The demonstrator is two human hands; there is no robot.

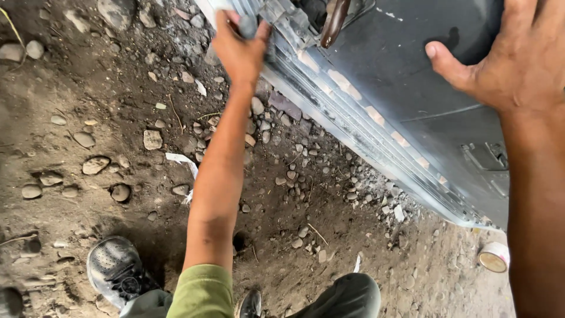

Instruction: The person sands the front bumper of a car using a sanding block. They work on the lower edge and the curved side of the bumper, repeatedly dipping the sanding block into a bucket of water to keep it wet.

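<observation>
A dark grey car door (pixel 406 76) stands over the dirt, its lower edge running from top centre down to the right. My left hand (pixel 241 50) reaches far forward and is closed around a small grey object at the door's lower edge; what it grips is partly hidden by the fingers. My right hand (pixel 512 56) lies flat against the door's panel at the top right, fingers spread, thumb pointing left. A brown handle-like lever (pixel 334 22) sticks out of the door just right of my left hand.
The ground is brown dirt strewn with pebbles and stones (pixel 152 139). My grey shoe (pixel 115 270) and a dark shoe (pixel 251 304) show at the bottom. A roll of tape (pixel 493 257) lies on the ground at the lower right. A white scrap (pixel 182 160) lies left of my arm.
</observation>
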